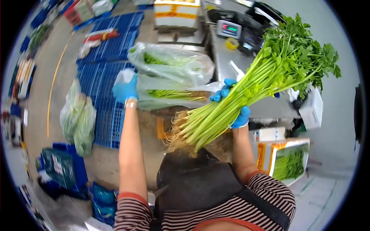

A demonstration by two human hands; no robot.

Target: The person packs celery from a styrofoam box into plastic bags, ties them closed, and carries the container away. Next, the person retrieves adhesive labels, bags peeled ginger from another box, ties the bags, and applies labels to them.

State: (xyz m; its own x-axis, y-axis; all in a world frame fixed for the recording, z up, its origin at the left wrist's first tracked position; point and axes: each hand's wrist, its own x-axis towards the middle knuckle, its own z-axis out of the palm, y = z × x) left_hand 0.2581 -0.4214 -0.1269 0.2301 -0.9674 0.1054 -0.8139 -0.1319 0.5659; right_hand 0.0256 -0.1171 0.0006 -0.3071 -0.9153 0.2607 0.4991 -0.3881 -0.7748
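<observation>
Celery (252,82) slants before the bench (266,107), clamped in the right hand (241,118); best cradle its stalks (219,115) firmly without crushing. Left hand (127,88) is beside the bags (196,69); I cannot tell its grip.

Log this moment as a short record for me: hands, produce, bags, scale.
Right hand: blue-gloved, gripping celery bunch
Celery: roots toward picture left, leaves upper right
Left hand: blue-gloved, near the bags; grip unclear
Bags: two translucent plastic bags, greens inside both
Digital scale: display lit, digits unreadable
</observation>
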